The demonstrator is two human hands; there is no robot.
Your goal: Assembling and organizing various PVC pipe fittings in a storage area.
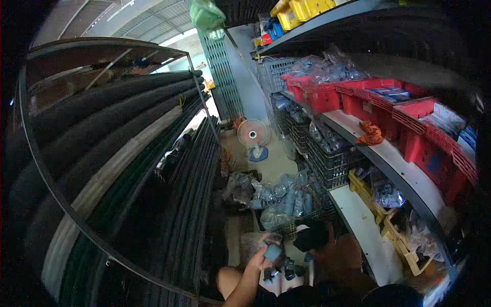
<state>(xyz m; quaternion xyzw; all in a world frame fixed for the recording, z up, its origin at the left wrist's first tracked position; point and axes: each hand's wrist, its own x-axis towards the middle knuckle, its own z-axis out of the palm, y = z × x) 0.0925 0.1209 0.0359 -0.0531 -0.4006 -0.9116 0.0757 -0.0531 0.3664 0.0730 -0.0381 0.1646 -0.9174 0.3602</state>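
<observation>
My left hand (260, 257) comes up from the lower edge and is shut on a small grey-blue pipe fitting (272, 251). Just below it, several dark fittings (287, 268) lie on a pale sheet on the floor. A clear plastic bag (249, 242) sits behind the hand. My right hand does not show. Right beside the fitting crouches another person in a black cap (312, 236) and a brown shirt (343, 257); that person's hands are hidden.
Long black and pale pipes (128, 153) fill a curved rack on the left. Shelves on the right carry red crates (368, 100), black crates (332, 158) and bagged fittings. More bags of fittings (286, 197) lie on the floor, with a standing fan (253, 135) farther back.
</observation>
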